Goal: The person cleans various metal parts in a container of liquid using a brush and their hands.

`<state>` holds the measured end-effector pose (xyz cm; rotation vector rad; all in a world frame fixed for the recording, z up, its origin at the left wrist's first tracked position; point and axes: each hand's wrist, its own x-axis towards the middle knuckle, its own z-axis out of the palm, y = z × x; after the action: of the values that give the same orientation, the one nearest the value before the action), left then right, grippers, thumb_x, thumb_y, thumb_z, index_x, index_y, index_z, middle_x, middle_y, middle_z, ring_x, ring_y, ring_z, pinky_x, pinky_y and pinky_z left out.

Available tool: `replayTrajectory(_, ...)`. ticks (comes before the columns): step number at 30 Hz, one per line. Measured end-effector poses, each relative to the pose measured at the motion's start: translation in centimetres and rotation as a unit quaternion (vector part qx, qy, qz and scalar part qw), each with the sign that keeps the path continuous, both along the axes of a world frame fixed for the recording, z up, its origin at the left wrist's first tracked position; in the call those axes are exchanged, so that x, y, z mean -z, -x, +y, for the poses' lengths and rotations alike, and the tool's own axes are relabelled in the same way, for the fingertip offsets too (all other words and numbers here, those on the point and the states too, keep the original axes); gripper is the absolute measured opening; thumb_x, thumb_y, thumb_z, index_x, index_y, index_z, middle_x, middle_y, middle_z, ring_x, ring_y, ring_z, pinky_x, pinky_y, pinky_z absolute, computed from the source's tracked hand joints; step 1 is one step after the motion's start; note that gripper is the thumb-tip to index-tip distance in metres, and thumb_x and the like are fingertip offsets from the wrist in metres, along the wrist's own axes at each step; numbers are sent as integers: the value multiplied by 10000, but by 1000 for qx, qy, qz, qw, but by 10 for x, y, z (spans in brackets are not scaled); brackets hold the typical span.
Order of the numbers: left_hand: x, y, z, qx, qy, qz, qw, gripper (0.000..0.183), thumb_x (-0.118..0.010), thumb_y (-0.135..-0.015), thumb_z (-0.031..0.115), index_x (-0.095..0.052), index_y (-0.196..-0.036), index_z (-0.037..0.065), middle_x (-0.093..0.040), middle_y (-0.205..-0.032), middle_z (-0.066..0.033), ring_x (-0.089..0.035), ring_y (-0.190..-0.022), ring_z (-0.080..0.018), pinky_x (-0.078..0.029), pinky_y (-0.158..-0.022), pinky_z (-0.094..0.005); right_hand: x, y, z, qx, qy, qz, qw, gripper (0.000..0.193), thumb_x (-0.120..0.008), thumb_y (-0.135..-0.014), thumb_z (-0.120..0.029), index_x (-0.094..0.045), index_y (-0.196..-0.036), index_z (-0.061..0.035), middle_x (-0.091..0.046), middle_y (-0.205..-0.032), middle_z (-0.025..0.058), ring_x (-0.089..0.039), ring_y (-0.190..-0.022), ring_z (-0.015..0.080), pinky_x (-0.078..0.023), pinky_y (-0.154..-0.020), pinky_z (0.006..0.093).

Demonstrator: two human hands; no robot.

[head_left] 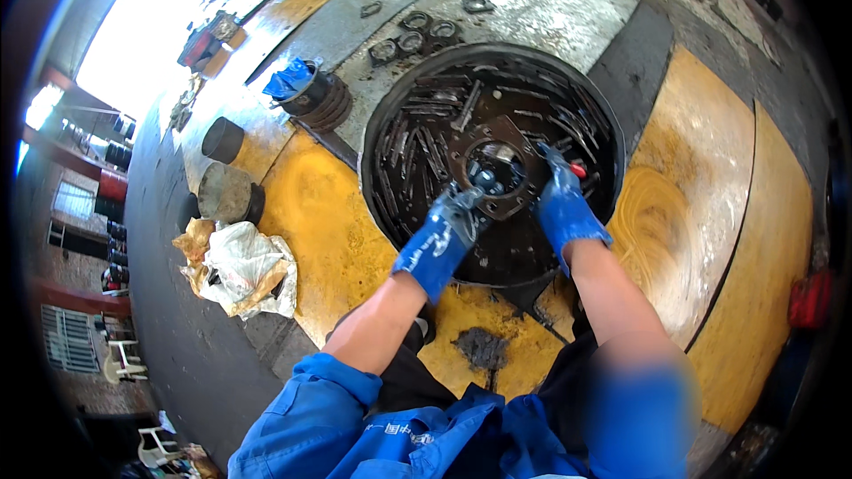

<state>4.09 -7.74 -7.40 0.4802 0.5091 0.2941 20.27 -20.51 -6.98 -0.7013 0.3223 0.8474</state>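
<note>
If your left grip (449,229), closed on the plate's (507,206) near-left corner, slides on the wet-looking metal, the plate could drop among the strips (467,106) in the tub (370,137). The plate lies between your grips, its right edge beside your right grip (565,205), whose closure and hold I can't tell.

Inside the tub's (371,150) rim, the metal plate (506,130) looks dark and glossy; the gloves (438,244) appear smooth and rubbery.
</note>
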Motion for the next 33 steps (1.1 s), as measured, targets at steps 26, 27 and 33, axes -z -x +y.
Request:
replayTrajectory(26,-45,12,24,195,-56,81,976,452,-560,-1040,304,-525,-1425,69,-639,-1321,-156,-656,-1090,-291,-539,-916,-437,-12,0,-22,-195,127,-402,886,263,-671,-979,-134,-705,-1212,-19,-725,-1107,42,-652,-968,132,-535,-893,304)
replayTrajectory(27,-44,9,19,196,-137,105,965,445,-560,-1041,305,-533,-1417,69,-646,-1309,-153,-661,-1073,-282,-542,-897,-425,-11,2,-23,-200,141,-400,883,265,-678,-970,-123,-707,-1211,-18,-727,-1105,46,-652,-976,129,-517,-912,280)
replayTrajectory(33,-56,10,13,241,-399,116,877,407,-563,-1044,310,-585,-1369,66,-690,-1237,-132,-690,-967,-230,-561,-787,-352,18,-10,-17,-206,153,-403,879,259,-679,-971,-126,-708,-1203,-13,-726,-1105,64,-664,-995,142,-509,-946,292)
